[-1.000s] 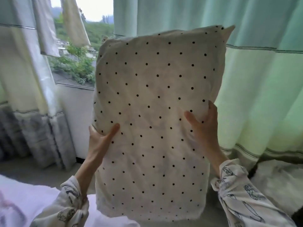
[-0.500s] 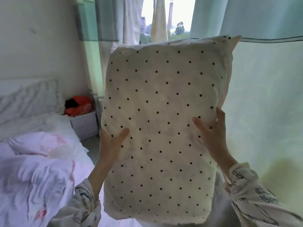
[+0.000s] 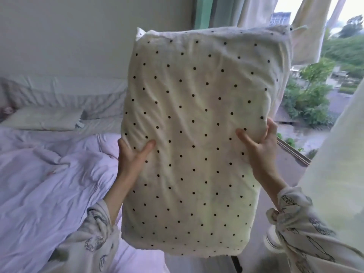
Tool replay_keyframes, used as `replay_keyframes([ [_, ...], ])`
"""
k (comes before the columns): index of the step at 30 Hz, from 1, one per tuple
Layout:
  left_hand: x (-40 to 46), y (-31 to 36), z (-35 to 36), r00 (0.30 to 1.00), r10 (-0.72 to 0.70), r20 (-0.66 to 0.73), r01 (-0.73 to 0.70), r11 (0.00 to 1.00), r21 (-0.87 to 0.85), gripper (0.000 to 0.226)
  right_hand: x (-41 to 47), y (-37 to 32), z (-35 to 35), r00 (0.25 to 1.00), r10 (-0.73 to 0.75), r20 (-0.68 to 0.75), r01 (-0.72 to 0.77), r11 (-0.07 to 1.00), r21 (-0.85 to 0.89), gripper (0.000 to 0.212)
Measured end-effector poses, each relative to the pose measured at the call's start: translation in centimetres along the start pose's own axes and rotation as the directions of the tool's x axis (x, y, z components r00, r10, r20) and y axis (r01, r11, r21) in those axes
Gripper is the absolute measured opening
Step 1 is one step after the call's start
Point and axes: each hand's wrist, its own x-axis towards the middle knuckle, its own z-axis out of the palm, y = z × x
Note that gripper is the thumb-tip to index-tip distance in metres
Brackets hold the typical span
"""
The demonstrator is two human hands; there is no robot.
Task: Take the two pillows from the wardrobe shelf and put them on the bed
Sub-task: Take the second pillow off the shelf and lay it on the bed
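The polka-dot pillow (image 3: 199, 134) was held up on end in the air, its long side vertical, in front of the person and just to the right of the bed (image 3: 49, 184). Its cream cover was wrinkled and dimpled where the thumbs pressed in, so it looked soft and yielding, and probably light, since it was kept upright by grips on the side edges alone. A thing like this sags and folds rather than slips; the sensible hold is the one in use, at the two long edges near mid-height, with the cloth bunched a little under the fingers.

The left hand (image 3: 132, 154) gripped the pillow's left edge, thumb laid across the dotted front and the fingers hidden behind. The right hand (image 3: 260, 146) gripped the opposite edge at much the same height, thumb on the front, fingers wrapped round the side. Both were closed on the pillow, which stood between them, rising well above them and hanging below to the patterned sleeves.

On the bed, a second pale pillow (image 3: 43, 120) already lay flat near the headboard (image 3: 65, 93), well apart from the one in the air, with a rumpled lilac duvet (image 3: 39, 194) spread below it. Behind the held pillow stood the window (image 3: 315, 91) and light curtains (image 3: 334, 174). Judging by that, the second pillow was the one being carried, with only the setting-down left.
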Motion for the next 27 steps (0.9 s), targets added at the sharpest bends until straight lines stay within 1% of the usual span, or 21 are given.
replay_keyframes([
  [2,2.9,-1.4,1.2,0.997,0.029,-0.066,-0.029,1.000,0.001,0.059,3.6,2.2,2.7,0.998,0.003,0.065,-0.005,0.999,0.042,0.074],
  [5,7.6,-3.0,2.5,0.987,0.026,-0.157,-0.018,0.999,0.048,0.057,8.9,5.3,7.2,0.989,0.002,0.148,-0.015,0.996,0.089,0.071],
  [8,12.4,-5.0,3.6,0.970,0.024,-0.241,-0.004,0.997,0.082,0.062,13.9,8.5,11.2,0.972,0.009,0.234,-0.035,0.994,0.107,0.073],
  [11,16.6,-6.8,4.9,0.959,-0.002,-0.283,0.037,0.992,0.118,0.047,18.3,11.6,15.1,0.958,0.030,0.284,-0.064,0.992,0.110,0.075],
  [13,19.3,-7.7,5.4,0.951,-0.011,-0.308,0.058,0.988,0.144,0.045,20.9,13.4,18.3,0.951,0.039,0.306,-0.080,0.989,0.122,0.077],
  [14,20.8,-8.4,5.5,0.945,-0.014,-0.328,0.069,0.985,0.158,0.051,22.2,14.3,20.0,0.944,0.046,0.327,-0.094,0.987,0.132,0.078],
  [16,23.8,-9.8,5.4,0.924,-0.018,-0.381,0.093,0.979,0.180,0.083,24.7,16.3,23.7,0.923,0.061,0.380,-0.123,0.982,0.142,0.082],
  [17,25.4,-10.4,5.5,0.914,-0.021,-0.406,0.106,0.977,0.186,0.091,26.0,17.4,25.6,0.912,0.064,0.406,-0.132,0.981,0.141,0.082],
  [18,27.2,-11.0,5.6,0.904,-0.028,-0.427,0.120,0.974,0.191,0.094,27.5,18.6,27.6,0.901,0.064,0.430,-0.136,0.981,0.140,0.082],
  [21,33.0,-13.3,6.5,0.878,-0.016,-0.478,0.140,0.964,0.225,0.086,32.1,22.2,33.9,0.875,0.053,0.481,-0.141,0.979,0.149,0.077],
  [22,35.0,-14.1,6.8,0.866,-0.013,-0.499,0.146,0.963,0.228,0.087,33.7,23.3,36.0,0.866,0.045,0.498,-0.135,0.980,0.146,0.075],
  [25,40.9,-15.7,8.3,0.836,-0.029,-0.548,0.175,0.960,0.217,0.098,38.9,25.9,42.1,0.842,0.021,0.538,-0.124,0.980,0.155,0.063],
  [27,44.6,-16.3,9.0,0.810,-0.028,-0.585,0.185,0.960,0.211,0.096,41.9,27.0,46.0,0.825,0.009,0.564,-0.116,0.981,0.155,0.061],
])
